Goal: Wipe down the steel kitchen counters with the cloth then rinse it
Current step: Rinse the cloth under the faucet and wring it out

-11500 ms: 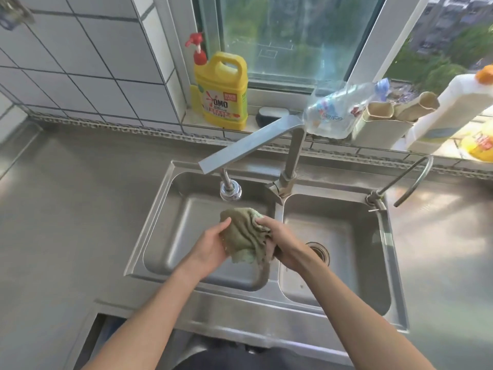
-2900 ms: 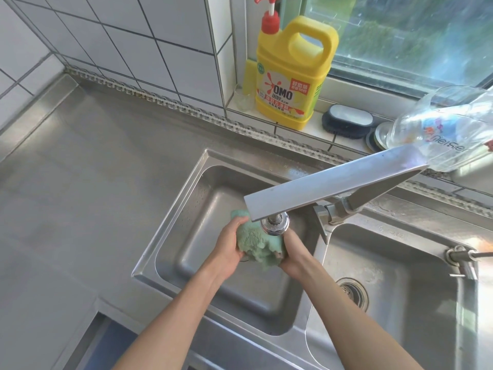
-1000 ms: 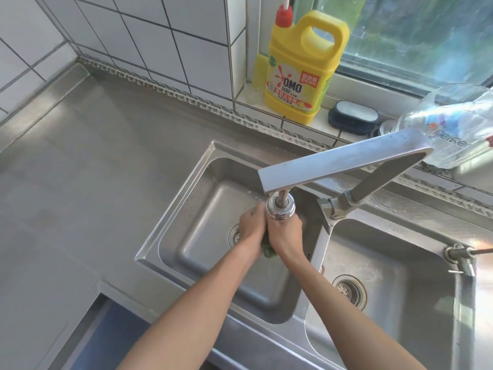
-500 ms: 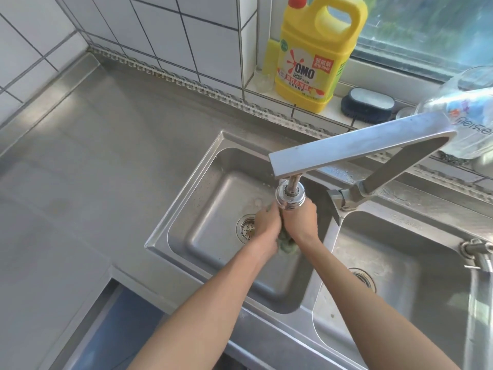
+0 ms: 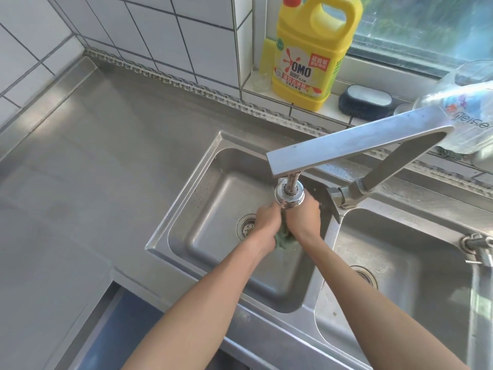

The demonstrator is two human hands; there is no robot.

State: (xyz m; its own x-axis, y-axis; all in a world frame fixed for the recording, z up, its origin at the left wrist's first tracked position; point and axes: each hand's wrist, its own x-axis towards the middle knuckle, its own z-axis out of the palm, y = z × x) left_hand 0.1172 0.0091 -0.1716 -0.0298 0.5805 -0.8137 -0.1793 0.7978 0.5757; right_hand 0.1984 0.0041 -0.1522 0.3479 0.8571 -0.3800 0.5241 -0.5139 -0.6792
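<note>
At centre frame, the crumpled green cloth (image 5: 286, 239), spread loosely between the palms moments earlier, was now squeezed into a tight wad by the left hand (image 5: 266, 222) and right hand (image 5: 304, 220), both clenched on it, under the chrome faucet nozzle (image 5: 290, 194) over the left steel sink basin (image 5: 213, 209); rinsing was judged nearly finished, wringing begun

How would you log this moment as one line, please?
phase: rinse | both hands, left and right, shut on cloth | under faucet | over left basin

I see a green cloth (image 5: 285, 237), a grey steel sink (image 5: 184, 206), a yellow detergent jug (image 5: 312, 57) with a red cap, and white wall tiles (image 5: 160, 30) with dark grout.
</note>
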